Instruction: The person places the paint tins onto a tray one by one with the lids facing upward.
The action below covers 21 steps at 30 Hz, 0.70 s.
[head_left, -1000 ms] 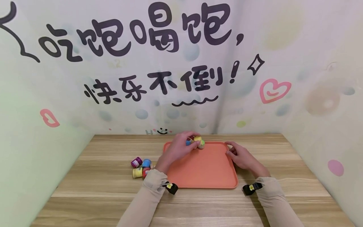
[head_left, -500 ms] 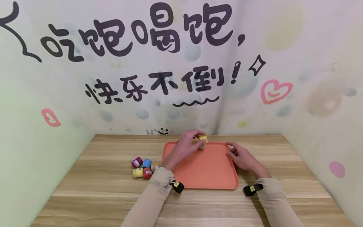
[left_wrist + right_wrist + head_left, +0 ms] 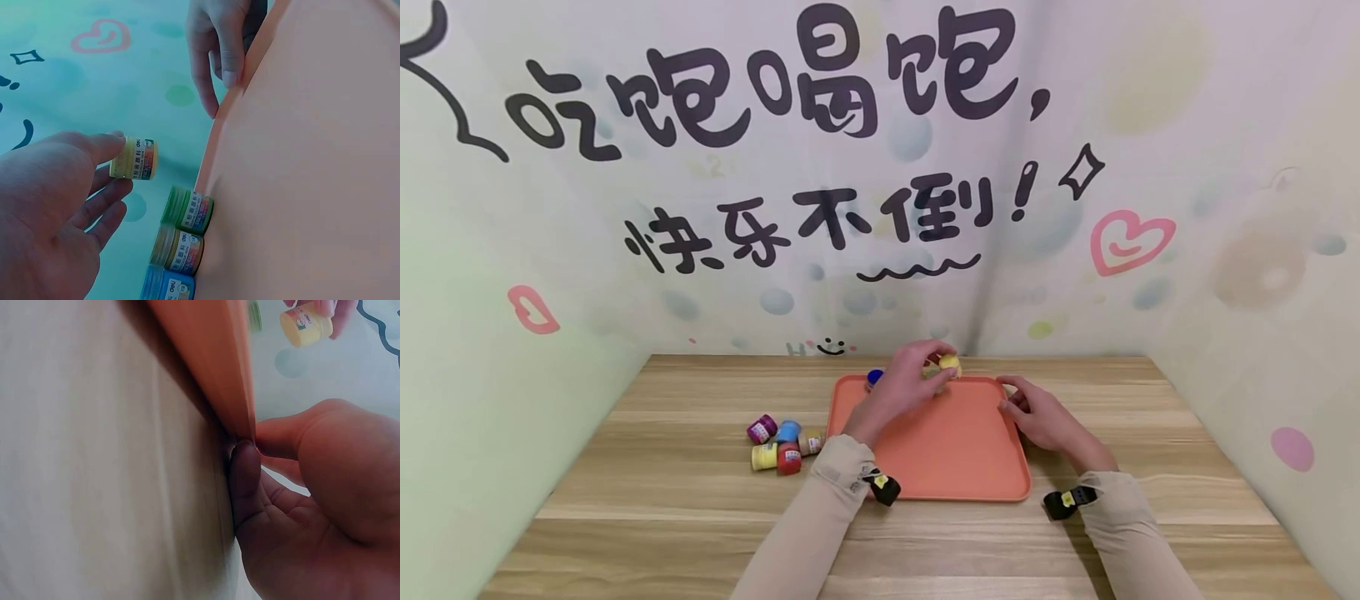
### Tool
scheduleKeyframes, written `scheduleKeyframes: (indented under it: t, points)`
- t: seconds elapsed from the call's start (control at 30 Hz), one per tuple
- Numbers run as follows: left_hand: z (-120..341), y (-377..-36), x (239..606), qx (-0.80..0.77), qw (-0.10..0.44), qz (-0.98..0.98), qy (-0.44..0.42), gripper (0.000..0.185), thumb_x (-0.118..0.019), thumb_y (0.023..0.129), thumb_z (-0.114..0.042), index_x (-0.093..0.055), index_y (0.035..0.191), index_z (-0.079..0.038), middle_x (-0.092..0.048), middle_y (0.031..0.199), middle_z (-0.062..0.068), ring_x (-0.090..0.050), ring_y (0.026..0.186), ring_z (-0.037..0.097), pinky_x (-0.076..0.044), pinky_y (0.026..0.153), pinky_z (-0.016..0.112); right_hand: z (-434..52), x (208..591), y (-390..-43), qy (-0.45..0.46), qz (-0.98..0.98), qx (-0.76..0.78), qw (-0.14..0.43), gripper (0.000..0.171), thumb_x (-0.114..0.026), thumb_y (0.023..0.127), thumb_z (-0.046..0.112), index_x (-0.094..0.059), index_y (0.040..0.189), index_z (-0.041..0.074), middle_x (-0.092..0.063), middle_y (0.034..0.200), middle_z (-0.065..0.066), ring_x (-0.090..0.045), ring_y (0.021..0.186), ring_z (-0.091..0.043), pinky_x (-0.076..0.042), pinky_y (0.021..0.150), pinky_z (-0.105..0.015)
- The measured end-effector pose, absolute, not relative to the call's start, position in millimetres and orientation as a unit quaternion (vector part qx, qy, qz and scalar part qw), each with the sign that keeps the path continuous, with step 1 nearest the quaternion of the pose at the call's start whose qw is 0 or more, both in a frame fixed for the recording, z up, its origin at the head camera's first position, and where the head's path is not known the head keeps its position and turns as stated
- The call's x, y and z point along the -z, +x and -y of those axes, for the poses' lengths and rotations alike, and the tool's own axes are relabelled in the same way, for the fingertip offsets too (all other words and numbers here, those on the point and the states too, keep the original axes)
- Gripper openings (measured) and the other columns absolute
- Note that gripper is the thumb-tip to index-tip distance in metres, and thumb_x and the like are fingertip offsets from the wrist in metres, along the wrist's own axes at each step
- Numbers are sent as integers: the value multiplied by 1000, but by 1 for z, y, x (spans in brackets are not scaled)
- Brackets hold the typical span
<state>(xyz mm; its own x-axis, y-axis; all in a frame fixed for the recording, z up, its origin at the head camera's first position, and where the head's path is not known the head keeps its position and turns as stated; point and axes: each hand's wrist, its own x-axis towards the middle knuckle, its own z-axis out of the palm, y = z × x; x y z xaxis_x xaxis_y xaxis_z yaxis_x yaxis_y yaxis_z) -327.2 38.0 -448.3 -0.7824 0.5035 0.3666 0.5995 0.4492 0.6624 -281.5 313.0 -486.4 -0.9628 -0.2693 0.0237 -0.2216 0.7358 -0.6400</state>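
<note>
My left hand (image 3: 912, 379) pinches a small yellow paint jar (image 3: 951, 364) between thumb and fingers, above the far edge of the orange tray (image 3: 955, 442). In the left wrist view, the yellow jar stands apart from a row along the tray's edge: a green jar (image 3: 187, 209), a brown jar (image 3: 178, 249) and a blue jar (image 3: 167, 284). Much of that row is behind my left hand in the head view. At the tray's right side, my right hand (image 3: 1043, 417) holds the rim, thumb and finger meeting at it in the right wrist view.
Left of the tray, several paint jars lie close together on the wooden table (image 3: 647, 483): purple (image 3: 762, 429), blue (image 3: 787, 432), yellow (image 3: 764, 457), red (image 3: 789, 458) and tan (image 3: 810, 442). A dark blue lid (image 3: 875, 378) shows at the tray's back left. A printed cloth (image 3: 850, 308) hangs behind.
My left hand has moved right along the tray's far edge with the yellow jar. The dark blue lid has come into view behind it. The right hand stays at the rim.
</note>
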Motion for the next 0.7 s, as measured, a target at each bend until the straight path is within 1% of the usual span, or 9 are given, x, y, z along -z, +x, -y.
scheduleKeyframes:
  t: [0.23,0.47,0.7]
  points:
    - [-46,-329,451,384,55,864,-323,33,-74,105,-23,-72,136,-11,-75,129,4,-70,115,20,-61,104,39,-314,487,-282,-134,-930,341,37,50,-60,112,17,-47,157,-2,-73,110,-15,-68,92,-19,-58,80,-35]
    - [-51,-328,454,359,53,879,-310,34,-75,104,-23,-72,137,-12,-76,126,3,-71,113,17,-61,100,30,-314,488,-283,-133,-930,341,36,50,-60,112,17,-48,157,-1,-72,110,-15,-67,91,-18,-57,78,-34]
    - [-54,-329,459,357,45,881,-306,33,-75,104,-21,-72,136,-13,-75,126,3,-71,113,18,-61,99,31,-315,489,-284,-138,-929,343,30,50,-61,111,16,-48,156,-2,-72,108,-14,-67,90,-17,-56,78,-35]
